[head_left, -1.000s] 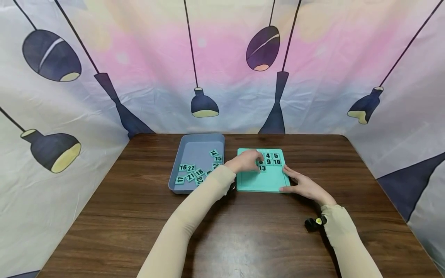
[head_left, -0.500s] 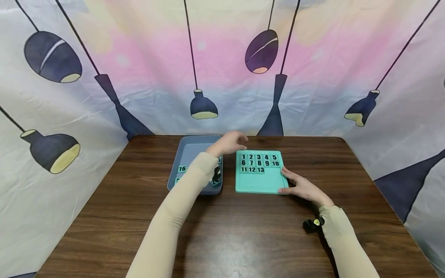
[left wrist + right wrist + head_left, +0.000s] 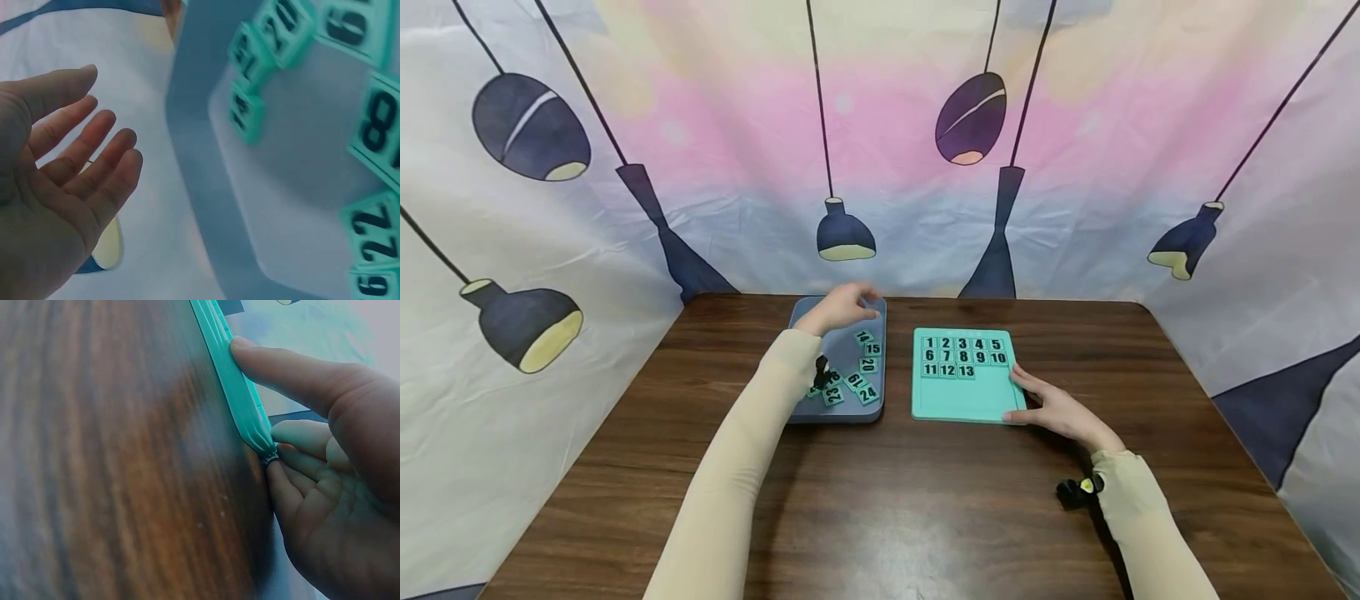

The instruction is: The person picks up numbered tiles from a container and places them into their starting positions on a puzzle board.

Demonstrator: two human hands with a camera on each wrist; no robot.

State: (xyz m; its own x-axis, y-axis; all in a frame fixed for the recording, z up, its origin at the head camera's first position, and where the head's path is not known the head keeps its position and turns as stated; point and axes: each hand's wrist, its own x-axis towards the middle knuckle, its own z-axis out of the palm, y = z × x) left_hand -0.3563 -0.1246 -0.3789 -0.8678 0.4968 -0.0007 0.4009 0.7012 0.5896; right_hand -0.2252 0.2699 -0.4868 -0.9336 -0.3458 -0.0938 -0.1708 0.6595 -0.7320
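My left hand (image 3: 842, 307) hovers over the far part of a blue-grey tray (image 3: 850, 418), fingers relaxed and holding nothing. In the left wrist view the left hand (image 3: 81, 169) is apart from the tray wall (image 3: 187, 156). Loose green number tiles lie in the tray, among them tile 15 (image 3: 872, 349), tile 24 (image 3: 867, 394) and tile 22 (image 3: 375, 228); the forearm covers some. A mint-green number puzzle board (image 3: 966, 398) has tiles 1 to 13 in order from its top left. My right hand (image 3: 1060, 408) grips the board's near right corner between thumb and fingers.
The board and tray lie side by side on a brown wooden table (image 3: 925, 500). A patterned cloth (image 3: 895, 125) with printed lamps hangs behind the table. Each wrist wears a small black camera, such as the right wrist camera (image 3: 1072, 493).
My left hand has lifted off tile 13 on the board and moved left, over the tray, uncovering the board's rows. The right hand has kept its place at the board.
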